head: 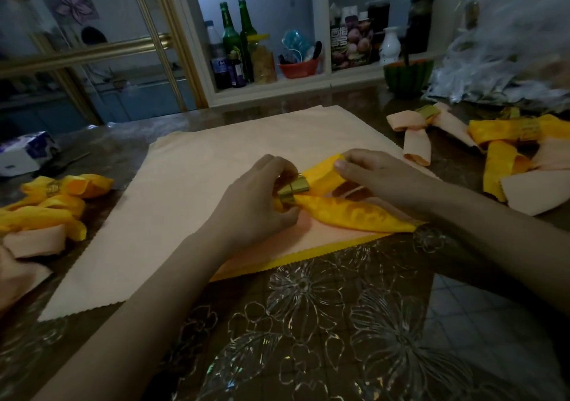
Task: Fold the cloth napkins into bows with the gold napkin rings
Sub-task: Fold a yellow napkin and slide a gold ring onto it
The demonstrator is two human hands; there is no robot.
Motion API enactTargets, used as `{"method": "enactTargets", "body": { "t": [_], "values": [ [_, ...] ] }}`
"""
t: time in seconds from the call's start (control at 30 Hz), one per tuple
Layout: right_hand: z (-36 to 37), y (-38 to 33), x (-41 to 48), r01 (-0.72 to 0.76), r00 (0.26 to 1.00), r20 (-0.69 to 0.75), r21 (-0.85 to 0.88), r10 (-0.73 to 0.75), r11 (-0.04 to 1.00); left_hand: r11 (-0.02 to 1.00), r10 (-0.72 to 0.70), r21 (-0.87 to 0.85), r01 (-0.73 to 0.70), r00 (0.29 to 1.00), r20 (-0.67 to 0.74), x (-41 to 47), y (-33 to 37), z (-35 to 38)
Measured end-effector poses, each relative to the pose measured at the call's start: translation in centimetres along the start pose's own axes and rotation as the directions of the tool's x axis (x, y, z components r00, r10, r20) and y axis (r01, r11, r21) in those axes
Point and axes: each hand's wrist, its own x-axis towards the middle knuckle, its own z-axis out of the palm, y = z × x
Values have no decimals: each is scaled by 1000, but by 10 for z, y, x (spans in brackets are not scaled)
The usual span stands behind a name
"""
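Holding: my left hand (262, 197) has its fingers curled round the gold napkin ring (294, 189), pinching it. My right hand (376, 178) pinches the upper fold of the yellow napkin (348, 214) just beside the ring.
Yellow napkin: it is gathered through the ring. One fold runs up and right under my right hand, and a longer tail lies out to the right. It rests on the near right part of the flat peach napkin (191, 184).
Flat peach napkin: this is my landmark, spread open on the bench (339, 323). A yellow cloth edge (308, 261) shows from under its near side.
Left of the peach napkin: I see a left heap of bows (52, 200), yellow and peach, lying near its edge. One of them shows a ring. A tissue pack (24, 150) sits behind the heap.
Right of the peach napkin: a peach bow (431, 123) with a gold ring lies just off the far corner. Further right is a yellow bow (509, 141), piled with more peach folds.
Beyond the peach napkin: a shelf (277, 87) holds two green bottles (237, 39), a red bowl (297, 68) and a white vase (390, 45).
Cannot tell: my left fingers hide the napkin on their side of the ring.
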Motion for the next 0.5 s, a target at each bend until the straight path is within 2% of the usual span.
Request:
{"method": "enactTargets", "body": {
  "t": [0.1, 0.17, 0.23, 0.3, 0.4, 0.43, 0.5],
  "values": [
    [5, 2, 4, -8, 999, -42, -6, 7, 1000, 992, 123, 25, -122, 992, -33, 1, 3, 1],
    [6, 1, 5, -8, 993, -118, 85, 18, 996, 984, 171, 61, -167, 983, -63, 1, 5, 2],
    [5, 0, 6, -16, 985, -161, 284, 64, 959, 998, 63, -18, -66, 990, -123, 1, 10, 1],
    [4, -3, 6, -26, 977, -171, 498, 127, 867, 972, -183, -180, 154, 970, -159, 3, 13, -5],
    [3, -8, 7, -22, 955, -206, 668, 214, 744, 793, -491, -449, 412, 868, -70, 4, 13, -10],
    [4, -9, 7, -17, 950, -208, 712, 234, 702, 687, -553, -568, 454, 833, -3, 4, 13, -11],
    [7, -11, 6, -4, 942, -207, 781, 265, 625, 398, -609, -758, 517, 767, 203, 4, 19, -14]
  ]
}}
